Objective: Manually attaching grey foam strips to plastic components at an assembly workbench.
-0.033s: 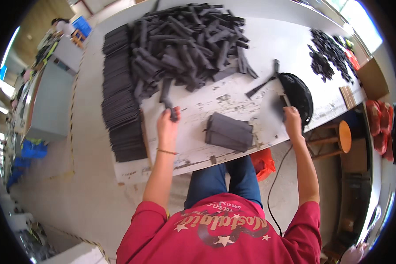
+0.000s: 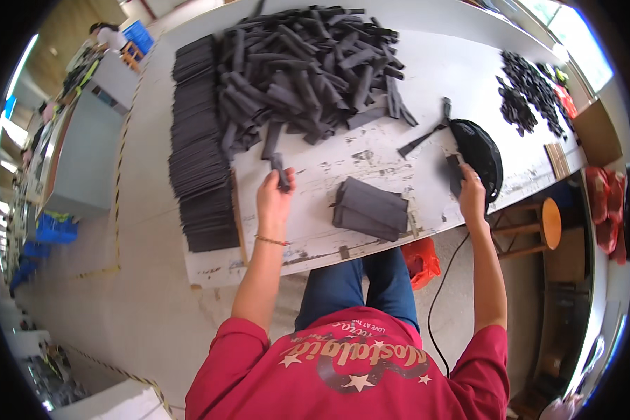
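Left hand (image 2: 274, 198) is gripping one dark strip (image 2: 281, 171), fingers clenched around its lower end, upper end sticking out toward the loose heap of strips (image 2: 308, 70). Strip is sitting just off the near edge of that heap, over the white table (image 2: 371, 157). It's looking like a flat, narrow piece of dark grey felt or foam: matte, straight edges, holding its shape while held by one end. Judging by that, it's probably light, semi-stiff, not slippery, not fragile; pinching near one end or mid-length should be working fine, and a flat pinch across the faces beats squeezing the edges. Right hand (image 2: 471, 196) is well to the right of the heap, pressing a similar dark piece (image 2: 455, 171) against the black round machine (image 2: 477, 150) at the table edge; fingers are closed on or over that piece, exact grip unclear. Nearer the person than the heap, between the two hands, a small folded stack (image 2: 369, 208) of the same material is lying on the table. Left of the heap, a long neat row of stacked strips (image 2: 199, 140) is running along the table edge. Far right of the heap, another small dark pile (image 2: 528, 91). A wooden stool (image 2: 542, 224) is standing below the machine.
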Motion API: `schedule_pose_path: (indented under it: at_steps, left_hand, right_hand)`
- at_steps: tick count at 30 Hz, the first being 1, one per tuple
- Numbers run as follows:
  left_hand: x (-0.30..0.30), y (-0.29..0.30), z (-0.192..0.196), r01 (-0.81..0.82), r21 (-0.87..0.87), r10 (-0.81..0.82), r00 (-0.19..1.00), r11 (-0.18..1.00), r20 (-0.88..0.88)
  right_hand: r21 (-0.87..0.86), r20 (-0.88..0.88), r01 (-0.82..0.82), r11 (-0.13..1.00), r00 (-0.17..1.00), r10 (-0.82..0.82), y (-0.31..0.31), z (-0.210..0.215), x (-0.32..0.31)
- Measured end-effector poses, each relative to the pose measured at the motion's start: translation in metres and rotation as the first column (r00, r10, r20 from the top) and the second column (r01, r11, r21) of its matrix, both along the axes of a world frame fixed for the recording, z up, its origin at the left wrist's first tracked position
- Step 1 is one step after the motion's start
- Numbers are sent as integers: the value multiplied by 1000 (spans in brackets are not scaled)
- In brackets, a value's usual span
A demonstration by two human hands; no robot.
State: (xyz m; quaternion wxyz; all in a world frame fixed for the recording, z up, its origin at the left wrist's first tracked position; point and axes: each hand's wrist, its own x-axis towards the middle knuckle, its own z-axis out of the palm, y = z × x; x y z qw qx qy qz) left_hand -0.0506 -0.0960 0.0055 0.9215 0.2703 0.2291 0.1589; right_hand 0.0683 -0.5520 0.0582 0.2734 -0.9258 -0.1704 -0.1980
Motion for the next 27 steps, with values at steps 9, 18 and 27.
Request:
schedule_pose_path:
  at_steps: [9,18,27]
  left_hand:
    - [-46,-31,68,114,-70,-111,993,991,50]
    - [-62,-27,81,157,-224,-143,987,962,77]
    - [-68,-23,78,156,-220,-132,984,963,121]
  right_hand:
    - [212,-324,-251,945,894,310,155,78,-147]
    - [150,-54,-573,806,809,585,198,96,-173]
    - [384,-221,-386,839,844,489,209,110,-176]
